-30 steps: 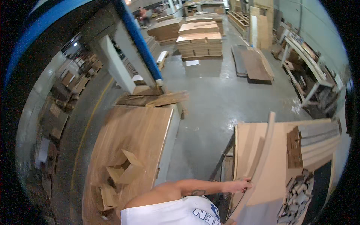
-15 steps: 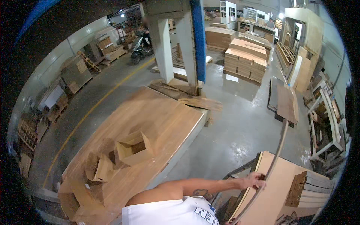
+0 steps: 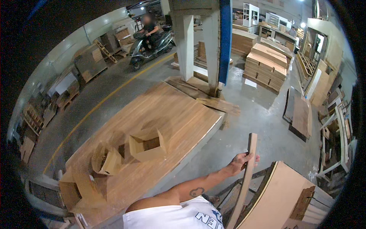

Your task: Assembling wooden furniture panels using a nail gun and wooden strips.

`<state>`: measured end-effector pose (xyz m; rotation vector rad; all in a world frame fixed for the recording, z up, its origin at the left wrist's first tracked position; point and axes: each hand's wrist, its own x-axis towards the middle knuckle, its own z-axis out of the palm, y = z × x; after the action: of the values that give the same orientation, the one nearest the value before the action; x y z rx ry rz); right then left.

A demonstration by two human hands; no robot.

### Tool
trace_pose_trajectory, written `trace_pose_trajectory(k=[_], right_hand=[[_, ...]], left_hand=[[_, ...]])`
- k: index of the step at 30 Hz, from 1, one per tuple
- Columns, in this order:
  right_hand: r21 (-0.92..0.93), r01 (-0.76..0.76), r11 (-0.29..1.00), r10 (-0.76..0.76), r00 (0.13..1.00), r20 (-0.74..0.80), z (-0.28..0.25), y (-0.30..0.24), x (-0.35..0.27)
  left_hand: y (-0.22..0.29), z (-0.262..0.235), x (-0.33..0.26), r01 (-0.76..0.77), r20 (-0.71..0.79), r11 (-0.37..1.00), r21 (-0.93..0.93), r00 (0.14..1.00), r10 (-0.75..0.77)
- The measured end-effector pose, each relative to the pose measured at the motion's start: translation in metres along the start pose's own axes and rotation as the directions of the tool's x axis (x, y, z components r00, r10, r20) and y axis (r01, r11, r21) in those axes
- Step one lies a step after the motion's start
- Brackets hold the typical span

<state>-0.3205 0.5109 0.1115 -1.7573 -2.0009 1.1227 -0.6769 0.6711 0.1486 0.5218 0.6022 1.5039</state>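
Wooden table (image 3: 187,110), left. Pale board (image 3: 272,189), right. Wooden strip (image 3: 244,187) held between them: pick-up judged done, not yet set down. Left hand (image 3: 241,161): fingers wrapped round strip. Right hand: out of view, state cannot be told.

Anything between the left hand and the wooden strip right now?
Nothing visible: the left hand grips the wooden strip directly, near its upper end. The strip's lower end runs out of the picture, so I cannot tell about there.
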Motion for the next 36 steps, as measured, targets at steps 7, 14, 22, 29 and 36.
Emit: trace_pose_trajectory(k=[7,14,22,29,36], right_hand=[[-0.018,0.061,0.998,-0.06,0.997,0.041,-0.004,0.01,0.011],[-0.037,0.106,0.994,-0.103,0.992,0.075,-0.013,0.022,0.019],[-0.05,0.175,0.983,-0.168,0.978,0.127,-0.016,0.03,0.039],[-0.068,0.237,0.969,-0.223,0.96,0.169,-0.015,0.032,0.059],[-0.1,0.321,0.942,-0.295,0.931,0.217,-0.019,0.029,0.091]], left_hand=[[0.01,0.007,-0.016,-0.009,-0.059,0.913,-0.409,0.998,-0.016],[0.047,0.003,-0.025,0.21,-0.044,0.977,-0.034,0.976,-0.211],[0.093,0.008,-0.045,0.394,0.031,0.885,0.247,0.91,-0.414],[0.104,-0.009,-0.046,0.464,0.237,0.817,0.343,0.799,-0.553],[0.09,-0.01,-0.058,0.543,0.214,0.753,0.373,0.739,-0.639]])
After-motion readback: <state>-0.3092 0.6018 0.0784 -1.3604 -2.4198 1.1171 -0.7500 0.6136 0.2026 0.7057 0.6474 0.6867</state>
